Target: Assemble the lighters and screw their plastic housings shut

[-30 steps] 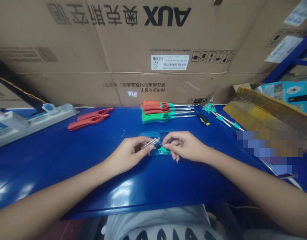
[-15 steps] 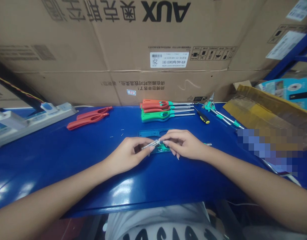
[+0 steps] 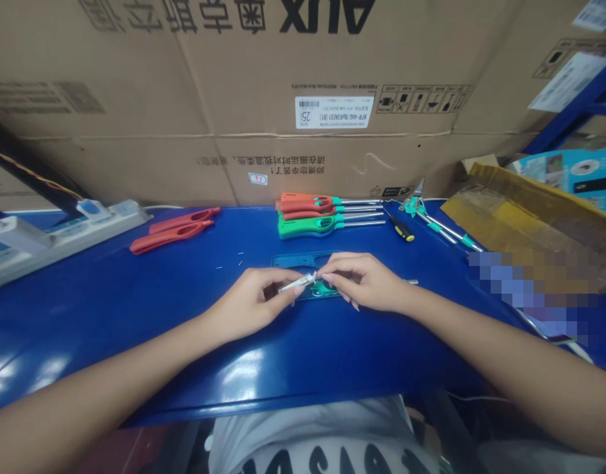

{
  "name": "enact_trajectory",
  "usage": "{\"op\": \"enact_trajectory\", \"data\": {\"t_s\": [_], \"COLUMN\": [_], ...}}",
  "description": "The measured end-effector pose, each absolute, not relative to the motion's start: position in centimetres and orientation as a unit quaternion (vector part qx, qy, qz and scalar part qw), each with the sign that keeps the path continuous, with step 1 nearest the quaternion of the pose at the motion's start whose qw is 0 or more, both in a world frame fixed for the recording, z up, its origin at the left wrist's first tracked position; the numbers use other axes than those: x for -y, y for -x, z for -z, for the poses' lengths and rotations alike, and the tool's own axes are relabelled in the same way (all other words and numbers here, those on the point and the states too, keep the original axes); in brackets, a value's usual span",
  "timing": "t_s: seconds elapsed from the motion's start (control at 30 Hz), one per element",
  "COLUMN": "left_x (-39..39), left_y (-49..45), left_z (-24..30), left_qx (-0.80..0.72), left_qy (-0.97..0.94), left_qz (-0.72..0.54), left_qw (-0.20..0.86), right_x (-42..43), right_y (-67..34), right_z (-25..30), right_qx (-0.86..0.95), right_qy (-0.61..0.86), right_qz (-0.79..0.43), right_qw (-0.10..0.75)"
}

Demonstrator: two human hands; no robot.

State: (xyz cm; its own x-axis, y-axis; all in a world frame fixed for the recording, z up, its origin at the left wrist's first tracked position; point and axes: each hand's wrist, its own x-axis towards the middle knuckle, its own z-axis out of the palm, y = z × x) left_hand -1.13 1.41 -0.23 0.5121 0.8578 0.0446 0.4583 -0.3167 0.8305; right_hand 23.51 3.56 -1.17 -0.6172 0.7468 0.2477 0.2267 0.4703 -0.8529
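Observation:
Between the fingers and thumb of my left hand [image 3: 256, 299] is a small clear tube [image 3: 297, 284], probably a lighter's fuel tank, tilted up to the right. At its right end, the fingertips of my right hand [image 3: 359, 282] pinch together against the whitish tip; whether they hold a separate small part is hidden. Beneath both hands lies an open blue lighter shell [image 3: 289, 261] with green parts [image 3: 325, 288] inside. A short metal rod end [image 3: 412, 282] shows right of my right hand.
Assembled lighters [image 3: 307, 226] in orange and green lie at the back, beside a screwdriver [image 3: 400, 228]. Red lighter shells [image 3: 172, 235] and tiny pins [image 3: 240, 258] are on the left, near a power strip [image 3: 60, 237]. Metal rods [image 3: 438, 230] and a taped carton [image 3: 524, 224] stand right.
Both hands stay over the blue shell. My right fingertips have shifted slightly at the tube's right end, and the camera view has tilted a little.

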Motion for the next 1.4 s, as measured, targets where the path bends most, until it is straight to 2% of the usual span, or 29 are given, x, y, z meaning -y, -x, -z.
{"op": "enact_trajectory", "data": {"t_s": [0.57, 0.83, 1.4], "left_x": [-1.39, -0.79, -0.69], "left_y": [1.08, 0.58, 0.37], "left_z": [0.08, 0.2, 0.46], "left_qx": [-0.395, -0.42, -0.431], "left_qy": [-0.807, -0.79, -0.763], "left_qz": [-0.236, -0.242, -0.266], "left_qw": [0.37, 0.375, 0.403], "right_x": [-3.86, -3.74, -3.49], "right_y": [-23.46, -23.39, -23.3], "right_z": [1.29, 1.34, 1.52], "right_qx": [0.861, 0.857, 0.813], "right_qy": [0.288, 0.301, 0.329], "right_qz": [-0.281, -0.282, -0.363], "right_qw": [0.311, 0.308, 0.315]}}
